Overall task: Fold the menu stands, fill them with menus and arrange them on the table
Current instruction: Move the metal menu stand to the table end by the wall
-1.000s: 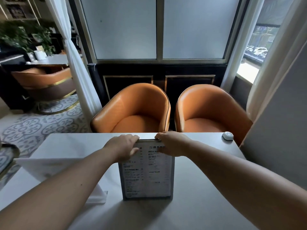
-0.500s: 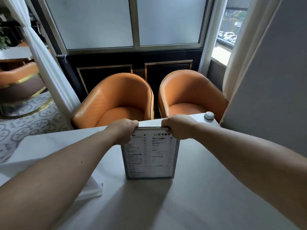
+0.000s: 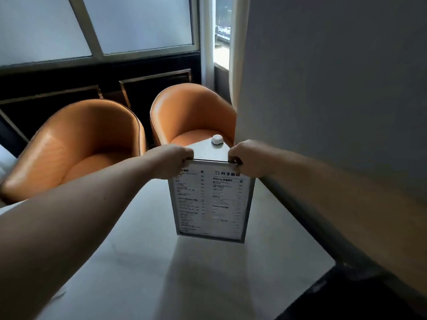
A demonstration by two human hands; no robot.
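A clear menu stand with a printed white menu inside stands upright on the grey table, near the far right corner by the wall. My left hand grips its top left corner. My right hand grips its top right corner. The stand's lower edge rests on or just above the table top; I cannot tell which.
A small white round button device sits at the table's far corner. Two orange tub chairs stand behind the table. A grey wall runs along the right edge. A frosted window is behind.
The menu stand has moved to the right, toward the wall, with both hands on its top corners. The view has swung right; the white napkin at the left is out of view.
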